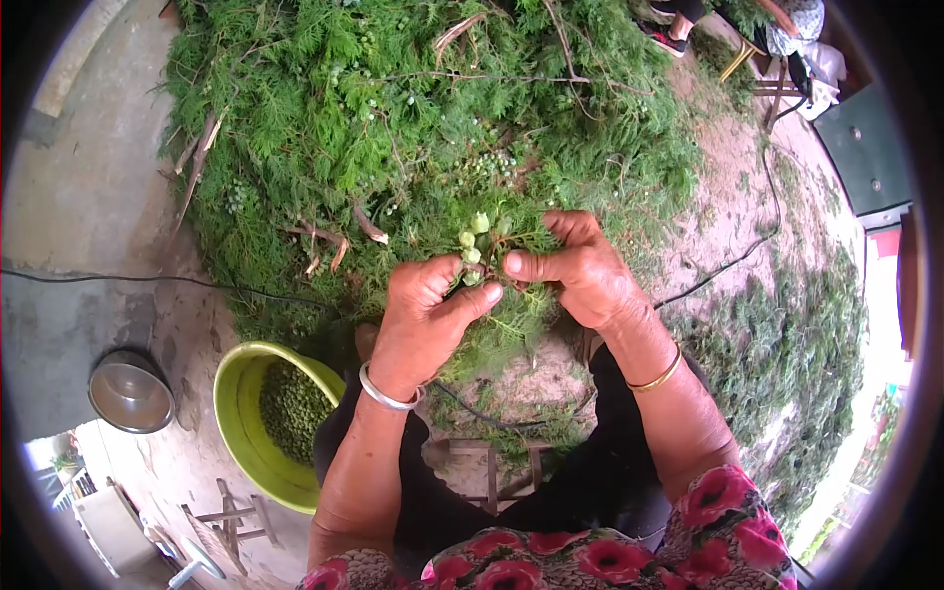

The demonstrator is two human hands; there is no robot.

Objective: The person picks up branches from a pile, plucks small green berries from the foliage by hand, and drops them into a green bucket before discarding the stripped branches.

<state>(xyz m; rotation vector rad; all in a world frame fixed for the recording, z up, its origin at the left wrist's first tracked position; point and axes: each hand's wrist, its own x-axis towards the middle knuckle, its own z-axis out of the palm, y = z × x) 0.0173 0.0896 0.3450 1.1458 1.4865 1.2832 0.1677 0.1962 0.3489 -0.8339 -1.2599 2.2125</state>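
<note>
A leafy green sprig (492,258) bearing small pale green seed cones (472,248) is held between both hands, just in front of a large heap of cut feathery branches (393,118) that lies on bare ground of dirt and concrete (88,197), outdoors. The left hand (425,317) is closed on the sprig's lower part, thumb pressed against the fingers; the right hand (580,270) pinches it from the other side, thumb tip beside the cones. The sprig's long axis runs away from the person, its cone-bearing tip pointing toward the heap. Below the left forearm stands a yellow-green basin (236,413) holding picked green cones; a metal bowl (130,391) lies near it. A black cable (147,278) crosses the ground.
</note>
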